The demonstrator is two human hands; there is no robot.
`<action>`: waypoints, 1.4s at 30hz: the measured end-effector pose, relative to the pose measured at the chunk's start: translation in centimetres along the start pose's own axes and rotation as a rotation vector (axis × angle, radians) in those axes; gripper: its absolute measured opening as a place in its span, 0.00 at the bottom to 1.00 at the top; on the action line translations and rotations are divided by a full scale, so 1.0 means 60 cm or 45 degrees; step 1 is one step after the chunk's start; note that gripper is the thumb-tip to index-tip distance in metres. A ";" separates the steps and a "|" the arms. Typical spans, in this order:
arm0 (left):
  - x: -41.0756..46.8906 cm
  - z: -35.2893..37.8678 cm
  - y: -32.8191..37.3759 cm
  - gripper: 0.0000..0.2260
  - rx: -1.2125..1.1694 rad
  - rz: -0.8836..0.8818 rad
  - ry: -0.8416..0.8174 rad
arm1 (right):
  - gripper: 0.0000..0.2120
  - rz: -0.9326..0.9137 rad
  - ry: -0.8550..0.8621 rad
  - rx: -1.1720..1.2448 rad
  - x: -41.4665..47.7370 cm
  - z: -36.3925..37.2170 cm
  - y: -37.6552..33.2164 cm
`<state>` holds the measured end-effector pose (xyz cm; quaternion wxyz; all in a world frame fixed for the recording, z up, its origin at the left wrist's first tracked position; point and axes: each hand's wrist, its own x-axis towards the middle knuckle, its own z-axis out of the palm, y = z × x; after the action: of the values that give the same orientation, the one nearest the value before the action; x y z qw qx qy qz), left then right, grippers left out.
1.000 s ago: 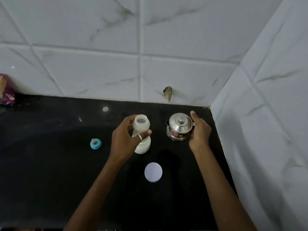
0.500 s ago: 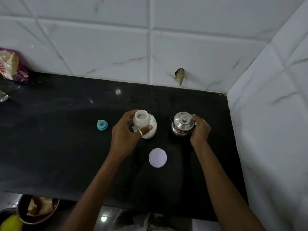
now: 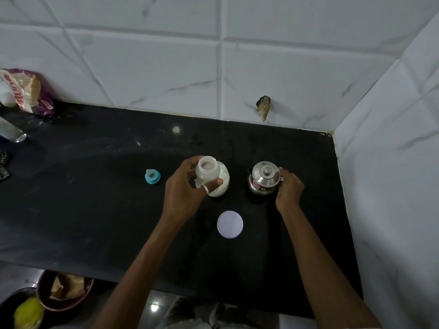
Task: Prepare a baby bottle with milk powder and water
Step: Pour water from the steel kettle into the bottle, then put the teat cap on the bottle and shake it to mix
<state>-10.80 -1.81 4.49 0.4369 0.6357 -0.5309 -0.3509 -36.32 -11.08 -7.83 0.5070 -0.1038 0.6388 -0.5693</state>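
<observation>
An open white baby bottle (image 3: 210, 173) stands upright on the black counter (image 3: 95, 198), with whitish contents visible through its mouth. My left hand (image 3: 185, 188) grips its neck and body from the left. To its right sits a small lidded steel kettle (image 3: 263, 180); my right hand (image 3: 288, 188) holds the kettle's handle side. The blue teat and collar (image 3: 152, 176) lies on the counter left of the bottle. A round white lid (image 3: 230, 224) lies flat on the counter in front of the bottle.
White tiled walls close off the back and right (image 3: 392, 186). A purple food packet (image 3: 26, 91) leans at the back left. Below the counter's front edge are a brown bowl (image 3: 64, 290) and a yellow object (image 3: 28, 312).
The view has pulled back and tilted down, showing the counter's front edge and the floor. Both hands keep their hold on the bottle and kettle, which have not visibly moved.
</observation>
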 end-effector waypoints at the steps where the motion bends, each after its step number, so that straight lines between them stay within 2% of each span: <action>1: 0.000 0.001 0.000 0.26 -0.005 -0.004 0.000 | 0.07 -0.002 -0.009 -0.010 0.001 -0.001 0.000; 7: -0.002 0.008 -0.002 0.27 -0.010 0.010 -0.011 | 0.16 -0.076 -0.007 -0.182 0.000 -0.010 0.002; 11: -0.004 0.010 0.000 0.27 -0.006 0.023 -0.010 | 0.10 -0.095 -0.043 -0.246 -0.006 -0.017 0.000; 16: -0.014 0.011 0.005 0.27 -0.010 0.027 -0.004 | 0.08 -0.145 -0.114 -0.303 -0.018 -0.030 -0.004; 21: -0.027 0.008 0.011 0.27 -0.006 0.041 -0.005 | 0.13 -0.205 -0.158 -0.477 -0.036 -0.046 -0.008; 27: -0.038 -0.004 0.020 0.26 -0.011 0.055 0.001 | 0.23 -0.471 0.011 -0.695 -0.074 -0.057 -0.022; 34: -0.039 -0.040 0.011 0.27 -0.055 0.070 0.014 | 0.21 -0.689 -0.110 -0.687 -0.153 -0.013 -0.053; 42: -0.004 -0.122 -0.028 0.26 -0.127 0.081 0.009 | 0.19 -0.825 -0.182 -0.731 -0.232 0.086 -0.040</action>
<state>-3.56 -0.13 5.65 0.4808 0.5971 -0.5311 -0.3609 -26.95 -5.18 2.36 0.2957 -0.4747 0.6689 -0.4897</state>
